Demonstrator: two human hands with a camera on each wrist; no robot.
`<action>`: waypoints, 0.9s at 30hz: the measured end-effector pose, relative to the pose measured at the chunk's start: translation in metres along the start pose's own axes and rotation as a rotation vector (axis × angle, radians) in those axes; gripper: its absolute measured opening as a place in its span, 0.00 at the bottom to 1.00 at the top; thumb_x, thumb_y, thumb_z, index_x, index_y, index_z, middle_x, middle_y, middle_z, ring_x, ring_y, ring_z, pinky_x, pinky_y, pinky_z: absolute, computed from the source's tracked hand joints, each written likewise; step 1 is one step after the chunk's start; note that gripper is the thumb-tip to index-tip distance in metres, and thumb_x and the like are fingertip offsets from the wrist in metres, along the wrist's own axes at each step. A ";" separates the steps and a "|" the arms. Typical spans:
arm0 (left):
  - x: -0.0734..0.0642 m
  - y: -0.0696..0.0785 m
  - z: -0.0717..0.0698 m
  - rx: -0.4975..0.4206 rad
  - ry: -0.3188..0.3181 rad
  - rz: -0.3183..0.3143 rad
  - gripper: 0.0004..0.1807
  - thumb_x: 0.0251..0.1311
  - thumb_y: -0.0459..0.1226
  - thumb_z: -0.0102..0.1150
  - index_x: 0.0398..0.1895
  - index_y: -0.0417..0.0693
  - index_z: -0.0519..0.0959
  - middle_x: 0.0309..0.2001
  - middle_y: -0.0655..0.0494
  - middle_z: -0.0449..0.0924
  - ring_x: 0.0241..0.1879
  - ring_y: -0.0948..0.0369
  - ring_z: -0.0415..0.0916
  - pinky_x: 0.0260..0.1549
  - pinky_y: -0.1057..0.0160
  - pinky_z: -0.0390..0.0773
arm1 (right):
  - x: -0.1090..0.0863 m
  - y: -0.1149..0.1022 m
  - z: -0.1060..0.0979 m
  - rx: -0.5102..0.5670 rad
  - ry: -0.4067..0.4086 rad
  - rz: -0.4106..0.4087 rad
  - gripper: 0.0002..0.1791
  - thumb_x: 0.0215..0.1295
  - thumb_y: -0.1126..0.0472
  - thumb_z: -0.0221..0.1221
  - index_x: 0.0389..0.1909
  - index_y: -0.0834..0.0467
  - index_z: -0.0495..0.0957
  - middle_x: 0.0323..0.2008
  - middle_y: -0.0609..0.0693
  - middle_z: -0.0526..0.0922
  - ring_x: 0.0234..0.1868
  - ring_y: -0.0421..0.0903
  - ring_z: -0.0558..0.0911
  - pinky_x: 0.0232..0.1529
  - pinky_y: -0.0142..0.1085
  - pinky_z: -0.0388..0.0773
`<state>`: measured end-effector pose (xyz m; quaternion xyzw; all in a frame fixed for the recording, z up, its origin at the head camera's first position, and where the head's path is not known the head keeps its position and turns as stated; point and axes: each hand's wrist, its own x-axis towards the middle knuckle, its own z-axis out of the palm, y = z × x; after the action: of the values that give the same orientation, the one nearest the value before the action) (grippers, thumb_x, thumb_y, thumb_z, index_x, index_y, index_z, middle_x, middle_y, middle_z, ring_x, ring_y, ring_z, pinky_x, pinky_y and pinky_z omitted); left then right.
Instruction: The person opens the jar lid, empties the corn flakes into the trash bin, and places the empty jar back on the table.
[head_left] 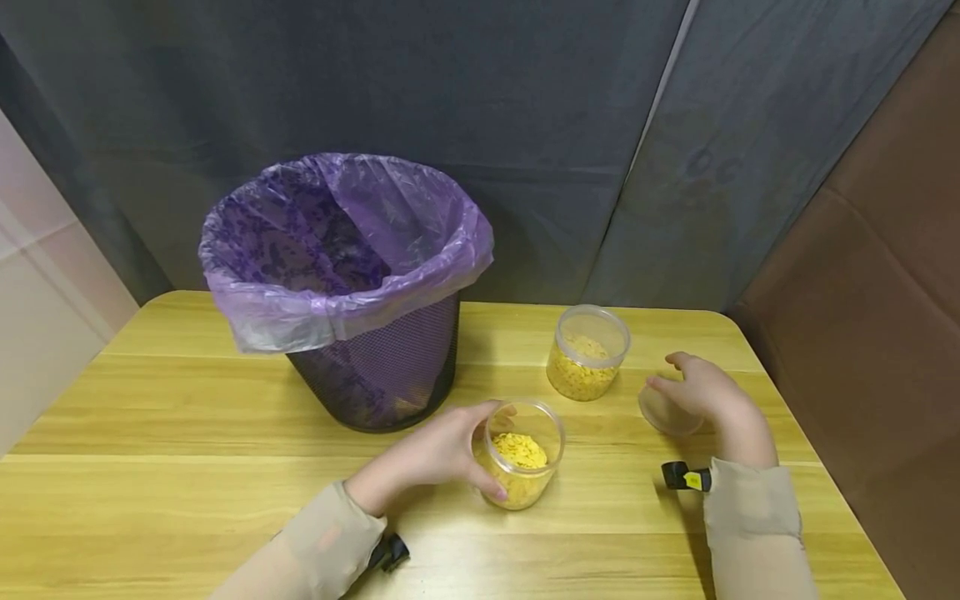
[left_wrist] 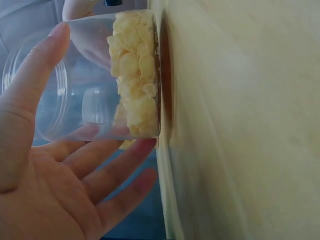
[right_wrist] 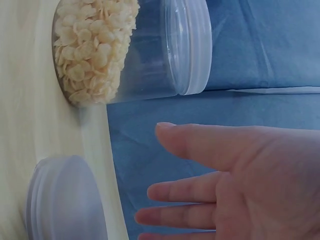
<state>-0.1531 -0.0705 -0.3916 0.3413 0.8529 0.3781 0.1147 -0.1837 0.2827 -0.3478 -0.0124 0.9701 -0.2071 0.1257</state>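
Note:
A clear plastic jar (head_left: 517,487) without a lid, part filled with yellow flakes (head_left: 521,451), stands at the front middle of the table. My left hand (head_left: 450,450) grips its side, thumb on one side and fingers on the other; the left wrist view shows this jar (left_wrist: 90,75) too. Over a loose translucent lid (head_left: 670,418) on the right, my right hand (head_left: 701,389) hovers with fingers spread and nothing held. That lid (right_wrist: 67,200) lies below the fingers in the right wrist view. Behind stands a second flake jar (head_left: 581,379), its lid on.
A black mesh waste bin (head_left: 390,367) lined with a purple bag (head_left: 450,275) stands at the back left of the wooden table (head_left: 187,500). Grey curtains (head_left: 525,125) hang behind the table, and a brown cloth (head_left: 877,275) hangs on the right.

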 end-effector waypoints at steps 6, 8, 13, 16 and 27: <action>-0.002 0.003 -0.005 0.041 0.011 0.018 0.54 0.26 0.50 0.82 0.62 0.39 0.69 0.50 0.48 0.79 0.45 0.58 0.76 0.49 0.59 0.75 | -0.002 -0.007 -0.002 0.016 0.032 -0.029 0.42 0.69 0.41 0.50 0.67 0.73 0.57 0.64 0.74 0.61 0.63 0.71 0.60 0.60 0.62 0.59; -0.002 0.006 -0.008 0.054 0.016 0.010 0.54 0.26 0.50 0.82 0.63 0.39 0.69 0.49 0.49 0.80 0.43 0.60 0.76 0.46 0.60 0.76 | -0.003 -0.009 -0.002 0.023 0.047 -0.047 0.42 0.69 0.41 0.50 0.67 0.73 0.58 0.64 0.73 0.61 0.63 0.71 0.61 0.60 0.62 0.59; -0.005 0.012 -0.015 0.087 0.039 -0.007 0.53 0.27 0.52 0.81 0.62 0.42 0.70 0.46 0.52 0.81 0.41 0.61 0.76 0.43 0.61 0.77 | -0.005 -0.015 -0.004 0.034 0.085 -0.087 0.40 0.69 0.43 0.51 0.66 0.72 0.59 0.64 0.72 0.63 0.61 0.70 0.65 0.59 0.61 0.62; -0.006 0.013 -0.018 0.099 0.056 -0.008 0.53 0.27 0.54 0.80 0.62 0.42 0.71 0.45 0.53 0.81 0.40 0.62 0.77 0.42 0.62 0.77 | -0.007 -0.018 -0.004 0.054 0.105 -0.108 0.39 0.69 0.43 0.52 0.66 0.71 0.60 0.63 0.71 0.64 0.60 0.69 0.66 0.58 0.61 0.63; -0.013 0.022 -0.031 0.180 0.098 0.024 0.54 0.26 0.60 0.78 0.61 0.43 0.71 0.45 0.54 0.82 0.41 0.61 0.78 0.42 0.61 0.78 | -0.016 -0.038 -0.009 0.131 0.159 -0.163 0.39 0.70 0.42 0.50 0.68 0.69 0.59 0.63 0.67 0.67 0.62 0.66 0.65 0.59 0.61 0.62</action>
<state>-0.1467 -0.0864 -0.3547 0.3415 0.8839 0.3175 0.0369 -0.1715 0.2531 -0.3203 -0.0664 0.9572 -0.2799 0.0319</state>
